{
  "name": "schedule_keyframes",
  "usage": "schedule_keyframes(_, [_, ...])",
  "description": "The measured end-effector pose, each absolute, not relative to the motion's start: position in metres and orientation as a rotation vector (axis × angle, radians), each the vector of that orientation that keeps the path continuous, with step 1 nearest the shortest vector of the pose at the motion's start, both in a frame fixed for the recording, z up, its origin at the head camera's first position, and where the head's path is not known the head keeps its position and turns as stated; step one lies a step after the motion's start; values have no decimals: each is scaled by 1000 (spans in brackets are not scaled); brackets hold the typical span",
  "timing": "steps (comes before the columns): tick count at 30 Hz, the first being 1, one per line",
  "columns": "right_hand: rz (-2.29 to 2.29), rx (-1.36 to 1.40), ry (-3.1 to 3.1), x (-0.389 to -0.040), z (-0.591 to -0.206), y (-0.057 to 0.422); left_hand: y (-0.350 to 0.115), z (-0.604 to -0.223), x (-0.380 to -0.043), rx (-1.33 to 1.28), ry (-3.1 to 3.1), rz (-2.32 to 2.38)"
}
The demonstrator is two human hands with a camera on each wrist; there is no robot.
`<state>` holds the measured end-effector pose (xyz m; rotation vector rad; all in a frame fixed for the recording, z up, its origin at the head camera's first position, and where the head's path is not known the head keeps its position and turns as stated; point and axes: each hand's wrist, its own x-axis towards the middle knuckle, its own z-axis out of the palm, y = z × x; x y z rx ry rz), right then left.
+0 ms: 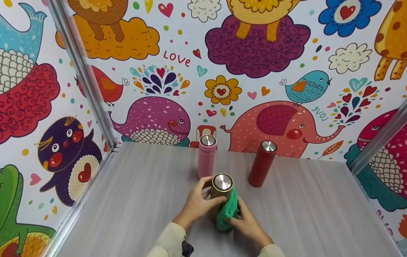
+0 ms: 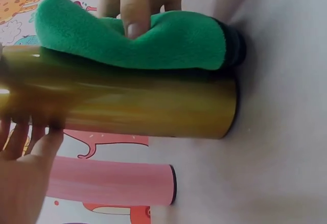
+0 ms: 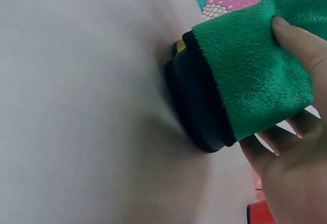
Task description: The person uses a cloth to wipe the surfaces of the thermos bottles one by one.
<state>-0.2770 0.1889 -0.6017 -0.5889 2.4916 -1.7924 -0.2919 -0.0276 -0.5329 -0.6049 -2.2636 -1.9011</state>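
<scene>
A gold thermos flask [image 1: 222,182] with a shiny steel lid stands upright near the front of the table. My left hand [image 1: 199,202] grips it around the upper part, thumb across the near side. In my right hand [image 1: 248,223] is a folded green cloth [image 1: 227,212] with a dark edge, pressed against the flask's right side. The left wrist view shows the cloth [image 2: 153,43] lying along the gold flask's body [image 2: 148,104]. From the right wrist, the thumb lies on the cloth [image 3: 250,76] and the other fingers are behind it.
A pink flask [image 1: 207,162] stands just behind the gold one, close to the left hand. Farther right is a red flask [image 1: 261,166]. The grey wood-grain table [image 1: 146,200] meets printed cartoon walls [image 1: 174,82] at the back and sides, joined by metal corner posts [image 1: 85,71].
</scene>
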Motion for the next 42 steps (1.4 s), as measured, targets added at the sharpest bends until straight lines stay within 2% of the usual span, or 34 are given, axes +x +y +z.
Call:
schedule_keyframes(8, [-1844, -527, 2525, -275, -583, 189, -34, -533, -295, -639, -2292, -1764])
schedule_keyframes(17, [-1983, -758, 2628, -262, -518, 181, -42, -531, -295, -659, -2334, -1950])
schedule_keyframes(24, [-2074, -990, 2641, -261, -487, 177, -41, -529, -295, -772, -2380, -1913])
schedule_keyframes(29, [-2032, -990, 2679, -260, -472, 174, -35, -530, -297, -831, -2335, -1874])
schedule_keyframes(33, [-2006, -962, 2673, -261, -480, 177, -35, -533, -297, -832, -2333, -1811])
schedule_keyframes(42, [-2009, -920, 2545, -279, -549, 192, -40, -532, -296, -810, -2297, -1812])
